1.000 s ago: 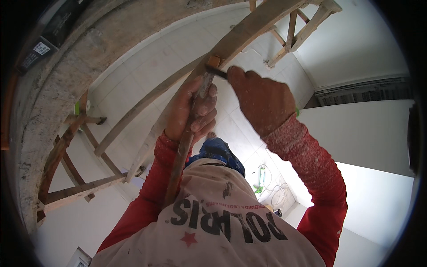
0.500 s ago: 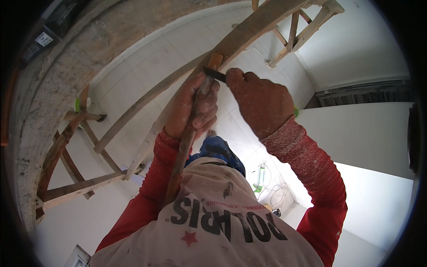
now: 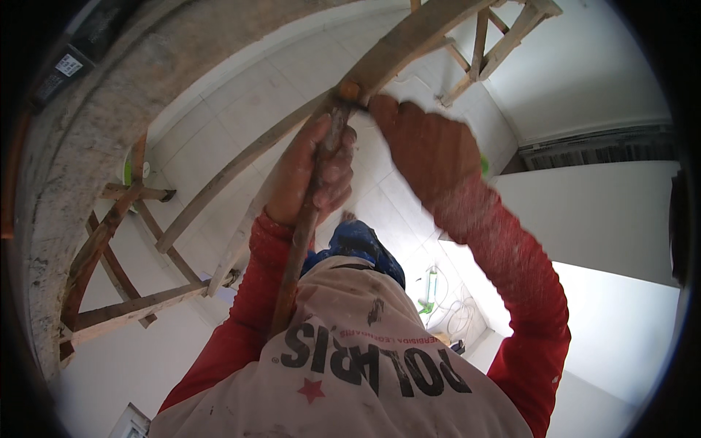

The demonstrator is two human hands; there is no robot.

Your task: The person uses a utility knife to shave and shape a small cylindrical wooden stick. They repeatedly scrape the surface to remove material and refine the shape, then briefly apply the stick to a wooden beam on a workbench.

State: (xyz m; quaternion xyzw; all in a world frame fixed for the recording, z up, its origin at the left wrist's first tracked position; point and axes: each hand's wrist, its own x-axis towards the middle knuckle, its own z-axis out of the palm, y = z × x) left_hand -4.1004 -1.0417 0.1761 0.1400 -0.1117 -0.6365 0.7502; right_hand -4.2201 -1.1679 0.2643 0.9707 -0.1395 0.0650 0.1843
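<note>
wooden handle (image 3: pixel 307 226) | left hand (image 3: pixel 314 179) raised, grip closed around it | right hand (image 3: pixel 431 150) raised, grip unclear, at plank (image 3: pixel 409 40)

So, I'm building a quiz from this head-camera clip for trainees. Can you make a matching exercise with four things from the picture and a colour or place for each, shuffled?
Things:
1. left hand
2. right hand
3. sleeve
4. wooden plank

Descriptions:
A. red, dusted with pale powder
B. wrapped around a worn wooden handle
C. runs overhead, above both hands
D. gloved, reaching up beside the top of the handle

Pairs: 1-B, 2-D, 3-A, 4-C
</note>
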